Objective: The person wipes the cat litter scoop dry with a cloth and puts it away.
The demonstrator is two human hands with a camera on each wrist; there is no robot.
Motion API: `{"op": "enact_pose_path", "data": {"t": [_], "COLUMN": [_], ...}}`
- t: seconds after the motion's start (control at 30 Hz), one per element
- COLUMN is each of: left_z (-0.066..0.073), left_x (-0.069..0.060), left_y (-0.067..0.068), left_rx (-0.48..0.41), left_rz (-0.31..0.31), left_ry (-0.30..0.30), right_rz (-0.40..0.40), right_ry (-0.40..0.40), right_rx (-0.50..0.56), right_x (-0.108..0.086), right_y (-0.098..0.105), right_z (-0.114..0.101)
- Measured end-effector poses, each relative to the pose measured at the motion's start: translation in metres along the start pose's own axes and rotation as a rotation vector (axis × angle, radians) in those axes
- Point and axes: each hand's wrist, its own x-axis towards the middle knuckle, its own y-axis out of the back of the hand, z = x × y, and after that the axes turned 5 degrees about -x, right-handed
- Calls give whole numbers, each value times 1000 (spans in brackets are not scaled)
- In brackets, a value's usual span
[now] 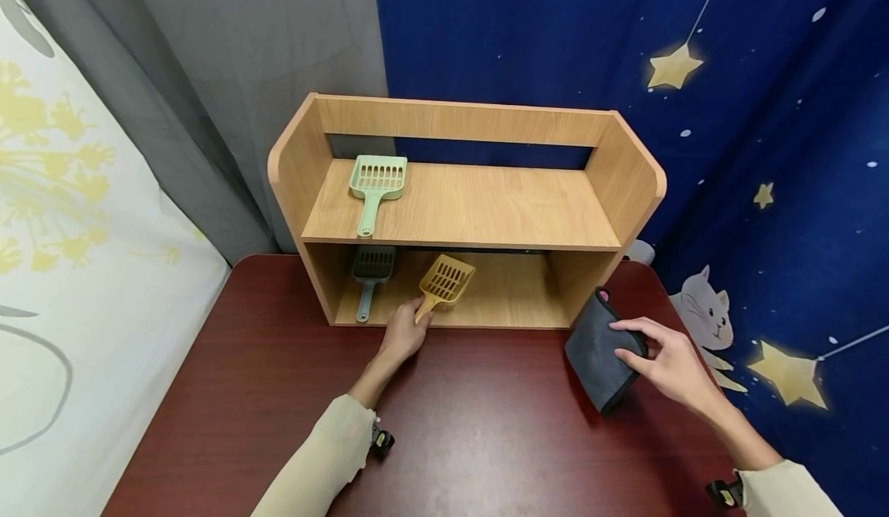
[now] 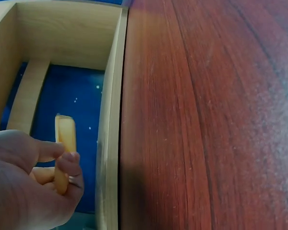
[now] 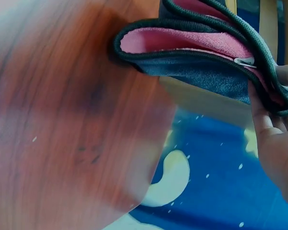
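Note:
My left hand point(image 1: 406, 332) grips the handle of a yellow slotted litter scoop point(image 1: 447, 278) at the front of the lower shelf point(image 1: 517, 301). In the left wrist view the same scoop point(image 2: 66, 132) is seen edge-on between thumb and fingers. At the right, my right hand point(image 1: 670, 361) pinches a folded dark grey cloth point(image 1: 597, 356) beside the shelf unit's front corner. Seen from the right wrist, the cloth point(image 3: 197, 72) has dark edging, a pink inner side and a small white tag. A dark grey litter scoop point(image 1: 373, 266) lies left of the yellow one.
The wooden two-tier shelf unit point(image 1: 465, 245) stands at the back of a dark red table point(image 1: 472, 417). On its upper tier lies a pale green litter scoop point(image 1: 378, 177), at the left. Blue starry curtain point(image 1: 528, 31) hangs behind and at the right.

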Motion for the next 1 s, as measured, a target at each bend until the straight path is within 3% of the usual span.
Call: {"op": "enact_pose_path", "data": {"t": [0.17, 0.47, 0.6, 1.0], "left_z": [-5, -6, -3, -2], "left_x": [3, 13, 17, 24], "left_y": [-4, -10, -12, -25], "left_rx": [-4, 22, 39, 44], "left_rz": [-47, -56, -56, -53], "left_ry": [3, 96, 103, 167], "right_rz": [23, 52, 27, -32], "right_ry": [-8, 52, 88, 127], "right_rx": [-61, -177, -167, -9], "right_x": [-9, -12, -12, -15], "right_y": [12, 21, 13, -30], "right_z": [18, 30, 30, 16]}}
